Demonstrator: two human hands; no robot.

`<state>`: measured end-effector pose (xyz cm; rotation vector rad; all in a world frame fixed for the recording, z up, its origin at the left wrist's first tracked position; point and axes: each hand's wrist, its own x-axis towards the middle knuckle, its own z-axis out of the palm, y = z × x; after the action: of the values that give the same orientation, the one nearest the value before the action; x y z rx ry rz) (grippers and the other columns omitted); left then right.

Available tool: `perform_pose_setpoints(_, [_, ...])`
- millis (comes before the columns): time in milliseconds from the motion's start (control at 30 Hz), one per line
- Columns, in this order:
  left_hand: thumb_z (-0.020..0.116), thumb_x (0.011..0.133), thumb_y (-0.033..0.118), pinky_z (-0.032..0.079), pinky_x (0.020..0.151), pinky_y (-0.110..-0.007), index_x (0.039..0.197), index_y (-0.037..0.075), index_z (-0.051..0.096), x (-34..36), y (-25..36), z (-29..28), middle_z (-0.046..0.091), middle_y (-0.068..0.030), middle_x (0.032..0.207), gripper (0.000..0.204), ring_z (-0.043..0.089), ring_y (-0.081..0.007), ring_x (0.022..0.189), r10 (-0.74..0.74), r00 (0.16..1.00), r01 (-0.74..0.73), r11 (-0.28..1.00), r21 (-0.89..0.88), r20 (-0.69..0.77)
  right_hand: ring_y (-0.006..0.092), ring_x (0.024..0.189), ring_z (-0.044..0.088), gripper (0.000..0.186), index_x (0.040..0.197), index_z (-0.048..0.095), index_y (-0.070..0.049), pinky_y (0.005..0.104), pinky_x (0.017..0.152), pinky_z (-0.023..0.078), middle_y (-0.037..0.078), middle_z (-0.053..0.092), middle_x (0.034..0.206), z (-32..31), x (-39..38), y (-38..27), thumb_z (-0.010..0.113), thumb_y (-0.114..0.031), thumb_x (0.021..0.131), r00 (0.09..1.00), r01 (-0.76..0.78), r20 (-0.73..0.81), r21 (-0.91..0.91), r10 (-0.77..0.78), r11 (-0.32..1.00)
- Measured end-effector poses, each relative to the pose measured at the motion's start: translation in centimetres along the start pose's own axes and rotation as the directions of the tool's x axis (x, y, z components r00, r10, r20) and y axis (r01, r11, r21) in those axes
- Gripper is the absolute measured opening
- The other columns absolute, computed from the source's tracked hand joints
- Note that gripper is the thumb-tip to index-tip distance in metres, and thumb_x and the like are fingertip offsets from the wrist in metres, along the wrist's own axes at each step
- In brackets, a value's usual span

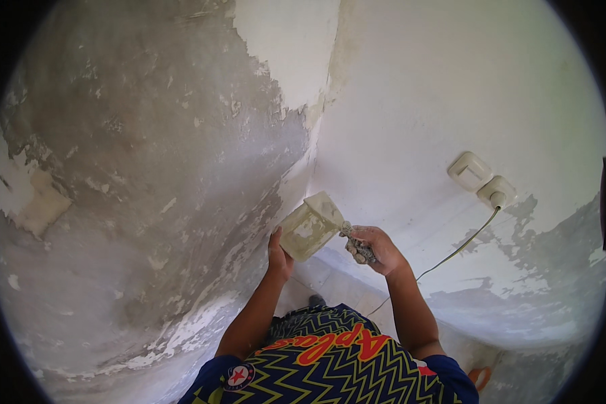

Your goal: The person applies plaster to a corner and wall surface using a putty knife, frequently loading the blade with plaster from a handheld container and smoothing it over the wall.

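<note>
In the middle of the head view, my left hand (279,256) is closed round the side of a squarish, pale yellow-green tub (304,236) smeared with putty. My right hand (377,249) grips the crusted handle of a putty knife (325,210). The knife's broad, putty-coated blade lies against the upper edge of the tub, hiding part of it. How much putty is inside I cannot tell. Both hands are held out in front of my body, close to the wall corner.
The left wall (182,148) is grey with peeled paint patches; the right wall (411,87) is mostly white. A switch (470,171) and a socket (497,192) sit on the right wall. From the plug, a cord (461,248) runs down behind my right forearm. Light floor (310,277) shows below.
</note>
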<state>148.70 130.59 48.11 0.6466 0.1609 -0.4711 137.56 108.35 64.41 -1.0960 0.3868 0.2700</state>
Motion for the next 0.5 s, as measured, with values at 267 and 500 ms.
perform_pose_setpoints(267, [0.059, 0.099, 0.037, 0.046, 0.11, -0.041, 0.142, 0.005, 0.053, 2.6, -1.7, -2.7, 0.062, -0.0089, 0.139, 0.054, 0.059, -0.0266, 0.128, -0.059, 0.997, 0.059, 0.998, 0.01, -0.058, 0.0069, 0.059, 0.048, 0.014, 0.103, 0.064, -0.002, 0.0237, 0.052, 0.039, -0.003, 0.057, 0.077, -0.6, 2.3, -2.4, 0.071, -0.007, 0.091, 0.994, 0.105, 0.007, -0.283, -0.107, 0.953])
perform_pose_setpoints(500, [0.064, 0.095, 0.028, 0.046, 0.109, -0.044, 0.143, 0.015, 0.051, 4.1, -2.5, -0.6, 0.058, -0.0054, 0.141, 0.051, 0.056, -0.0248, 0.13, -0.064, 0.996, 0.06, 0.995, -0.074, -0.054, 0.0221, 0.062, 0.057, 0.026, 0.101, 0.063, 0.003, 0.0371, 0.061, 0.048, 0.01, 0.062, 0.073, -0.3, 1.2, -3.7, 0.071, -0.016, 0.085, 0.945, 0.205, 0.068, -0.885, -0.321, 0.418])
